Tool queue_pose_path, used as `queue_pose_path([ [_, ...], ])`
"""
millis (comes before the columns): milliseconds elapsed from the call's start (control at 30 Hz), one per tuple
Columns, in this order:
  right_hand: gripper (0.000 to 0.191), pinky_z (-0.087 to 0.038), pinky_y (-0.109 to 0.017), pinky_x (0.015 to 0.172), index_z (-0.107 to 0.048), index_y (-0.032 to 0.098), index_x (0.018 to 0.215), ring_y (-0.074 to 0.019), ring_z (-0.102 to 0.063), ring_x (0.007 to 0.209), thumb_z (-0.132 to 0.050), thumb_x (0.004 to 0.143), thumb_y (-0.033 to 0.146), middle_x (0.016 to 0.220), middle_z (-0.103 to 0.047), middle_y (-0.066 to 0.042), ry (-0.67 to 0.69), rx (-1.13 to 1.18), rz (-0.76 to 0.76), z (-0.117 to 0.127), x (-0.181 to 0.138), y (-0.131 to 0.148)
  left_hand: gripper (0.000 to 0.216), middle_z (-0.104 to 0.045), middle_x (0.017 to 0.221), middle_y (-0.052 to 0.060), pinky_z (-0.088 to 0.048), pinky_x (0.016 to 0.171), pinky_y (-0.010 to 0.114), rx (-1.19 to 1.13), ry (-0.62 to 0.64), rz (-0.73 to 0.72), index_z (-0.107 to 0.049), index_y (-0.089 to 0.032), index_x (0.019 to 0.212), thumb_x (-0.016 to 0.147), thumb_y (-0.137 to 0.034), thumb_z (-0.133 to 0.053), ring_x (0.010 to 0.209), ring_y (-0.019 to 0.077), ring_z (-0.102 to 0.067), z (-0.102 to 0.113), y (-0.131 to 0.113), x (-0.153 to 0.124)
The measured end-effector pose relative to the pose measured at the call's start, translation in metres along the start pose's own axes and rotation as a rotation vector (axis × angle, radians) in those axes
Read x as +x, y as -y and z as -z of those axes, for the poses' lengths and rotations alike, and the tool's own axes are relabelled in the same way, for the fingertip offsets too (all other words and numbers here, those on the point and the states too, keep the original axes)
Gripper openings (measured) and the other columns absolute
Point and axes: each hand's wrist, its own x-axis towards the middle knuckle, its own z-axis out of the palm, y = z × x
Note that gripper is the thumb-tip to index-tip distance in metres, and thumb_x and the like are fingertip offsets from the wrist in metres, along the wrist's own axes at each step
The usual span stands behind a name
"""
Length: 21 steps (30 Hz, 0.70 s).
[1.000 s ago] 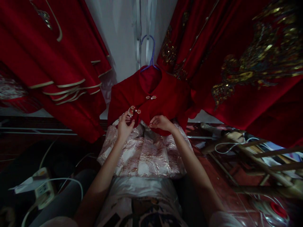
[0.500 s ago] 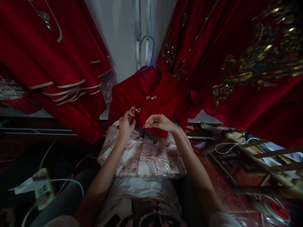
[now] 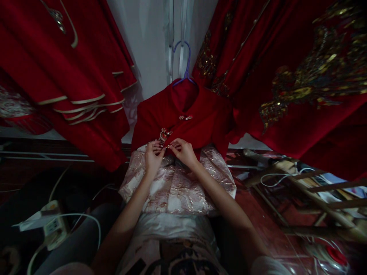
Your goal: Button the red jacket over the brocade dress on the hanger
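Note:
A red jacket hangs on a purple hanger, its lower part lying over a pale pink-and-white brocade skirt on my lap. One jewelled clasp sits below the collar; a larger red-and-gold ornament lies lower on the front. Just under that ornament, my left hand pinches the jacket's front edge. My right hand is closed on a small beaded clasp, its fingertips meeting those of the left. The fingers partly hide the clasp.
Red garments with cream trim hang at left; a red one with gold sequins hangs at right. A power strip with white cables lies at lower left. A wooden rack stands at right on the red floor.
My right hand has moved left with the small clasp until it meets my left hand. My left thumb and fingers have come together at the jacket's edge. The view has shifted slightly.

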Motion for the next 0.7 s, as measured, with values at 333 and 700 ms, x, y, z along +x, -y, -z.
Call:
queue_pose_path([
  [333, 0.017, -0.052, -0.021, 0.075, -0.065, 0.022, 0.102, -0.0108, -0.062, 0.081, -0.055, 0.088, 0.020, 0.093, -0.063, -0.002, 0.157, -0.094, 0.136, 0.010, -0.003, 0.003, 0.026, -0.067, 0.084, 0.003, -0.054, 0.074, 0.028, -0.179, 0.101, 0.131, -0.060, -0.016, 0.088, 0.063, -0.018, -0.067, 0.079, 0.0140, -0.065, -0.002, 0.004, 0.001],
  [700, 0.032, -0.053, -0.023, 0.074, -0.063, 0.021, 0.118, -0.0120, -0.060, 0.078, -0.054, 0.087, 0.018, 0.090, -0.062, -0.003, 0.037, -0.161, 0.067, -0.004, -0.003, -0.012, 0.029, -0.072, 0.093, 0.009, -0.055, 0.083, 0.034, -0.229, 0.150, 0.155, -0.066, -0.015, 0.092, 0.067, -0.029, -0.073, 0.083, 0.0165, -0.068, -0.003, 0.006, -0.001],
])
